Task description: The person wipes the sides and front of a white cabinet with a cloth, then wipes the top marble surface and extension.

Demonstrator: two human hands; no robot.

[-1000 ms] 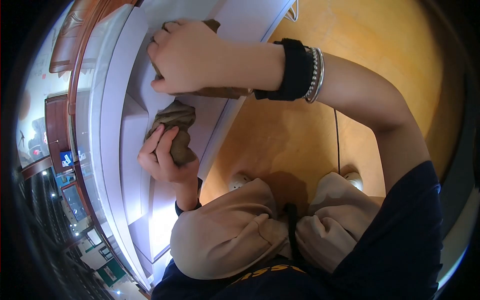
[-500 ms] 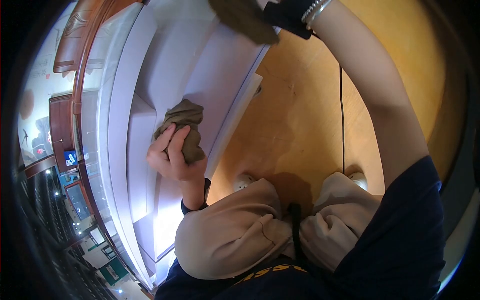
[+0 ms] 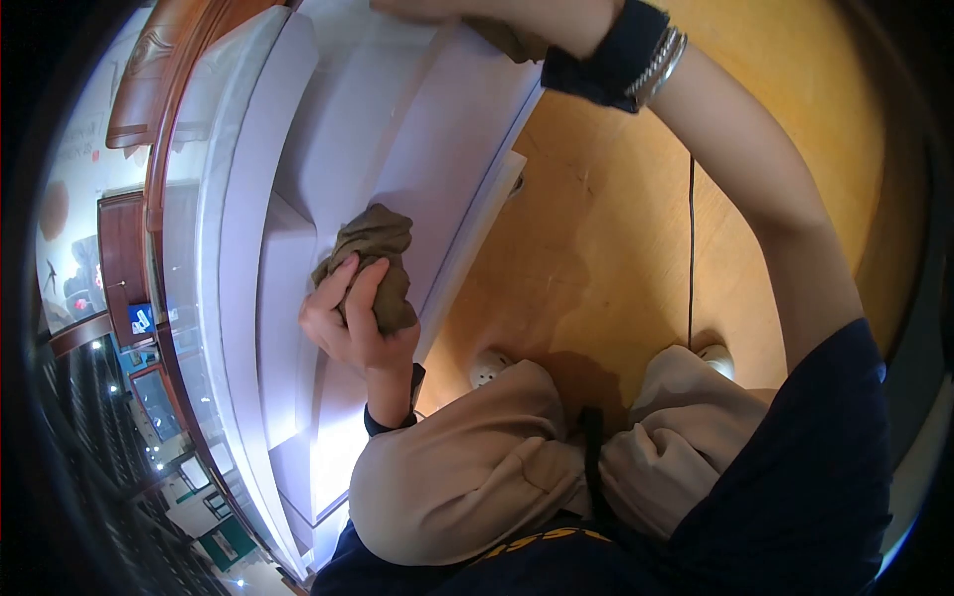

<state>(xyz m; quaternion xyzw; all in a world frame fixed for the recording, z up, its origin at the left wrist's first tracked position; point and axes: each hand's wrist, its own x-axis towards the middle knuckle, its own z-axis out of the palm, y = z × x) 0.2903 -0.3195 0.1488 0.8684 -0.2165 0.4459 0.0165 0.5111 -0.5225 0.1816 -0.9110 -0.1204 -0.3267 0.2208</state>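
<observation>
My left hand (image 3: 348,313) grips a crumpled olive-brown cloth (image 3: 373,238) against the white panelled surface (image 3: 343,129), its fingers bent over the fabric. At the top edge, my right hand (image 3: 497,12) reaches across the same white surface, partly cut off by the frame. A second olive-brown cloth (image 3: 512,42) shows just under that hand, near the wrist. The right hand's fingers are mostly out of view or blurred, so their grip cannot be made out. Dark bands circle both wrists, with silvery bracelets on the right one.
Below lies a yellow-brown floor (image 3: 556,248) with a thin black cable (image 3: 692,238) across it. My bent knees and light shoes (image 3: 487,370) are close to the white unit. Left of it run a glass-like edge, reddish-brown wooden furniture (image 3: 124,248) and several small lights.
My right hand and forearm have moved left across the top, and the second cloth now lies mostly behind the hand. The left hand and its cloth have shifted only slightly in view.
</observation>
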